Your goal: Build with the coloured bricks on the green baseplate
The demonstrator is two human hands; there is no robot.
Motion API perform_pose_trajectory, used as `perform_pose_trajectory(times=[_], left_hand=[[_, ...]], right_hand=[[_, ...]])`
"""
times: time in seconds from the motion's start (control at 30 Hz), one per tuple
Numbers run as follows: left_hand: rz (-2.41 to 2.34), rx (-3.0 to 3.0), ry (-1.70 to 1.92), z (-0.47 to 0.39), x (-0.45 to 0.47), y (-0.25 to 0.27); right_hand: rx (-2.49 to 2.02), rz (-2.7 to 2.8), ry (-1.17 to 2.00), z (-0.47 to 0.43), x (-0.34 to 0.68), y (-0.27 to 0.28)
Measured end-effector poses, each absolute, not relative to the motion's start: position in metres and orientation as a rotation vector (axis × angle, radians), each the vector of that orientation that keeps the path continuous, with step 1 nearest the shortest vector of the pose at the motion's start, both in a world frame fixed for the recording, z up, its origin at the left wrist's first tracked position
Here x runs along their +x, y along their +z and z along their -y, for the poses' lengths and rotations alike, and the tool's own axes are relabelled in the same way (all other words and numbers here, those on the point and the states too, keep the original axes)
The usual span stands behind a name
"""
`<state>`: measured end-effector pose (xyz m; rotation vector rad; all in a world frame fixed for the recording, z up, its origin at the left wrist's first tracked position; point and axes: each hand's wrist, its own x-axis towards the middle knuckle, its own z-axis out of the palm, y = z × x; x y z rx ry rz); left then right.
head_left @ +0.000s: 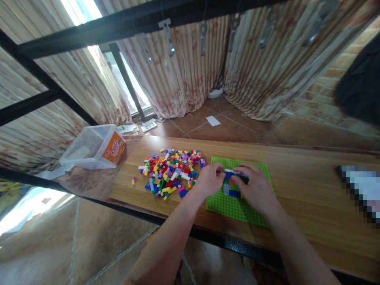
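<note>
Daylight glares through the window point(80, 10) at upper left; edges bend, perhaps from a wide lens.

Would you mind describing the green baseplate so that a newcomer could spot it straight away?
Start at the long wooden table; just right of the loose pile of small coloured bricks lies the green baseplate, flat on the wood. The left hand and right hand rest over a small brick build on it. Unlike the scattered bricks, it is one broad, studded, bright green square.

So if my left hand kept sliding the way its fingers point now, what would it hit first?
Probably your right hand: the left hand points right across the green baseplate, their fingertips nearly meeting over the small brick build.
</note>
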<state>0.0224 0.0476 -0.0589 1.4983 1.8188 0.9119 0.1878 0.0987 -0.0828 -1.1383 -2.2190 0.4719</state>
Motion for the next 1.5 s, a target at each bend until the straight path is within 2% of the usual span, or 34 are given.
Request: perform_pose_trajectory(times=[1.17, 1.5], left_hand=[[-1.772, 1.424, 1.000, -0.064, 0.031, -0.064], [-1.822, 1.495, 1.010, -0.064, 0.034, -0.065]], right_hand=[[-1.367, 1.855, 0.823, -0.106, 0.179, -0.084], [-1.323, 1.901, 0.734, -0.105, 0.178, -0.086]])
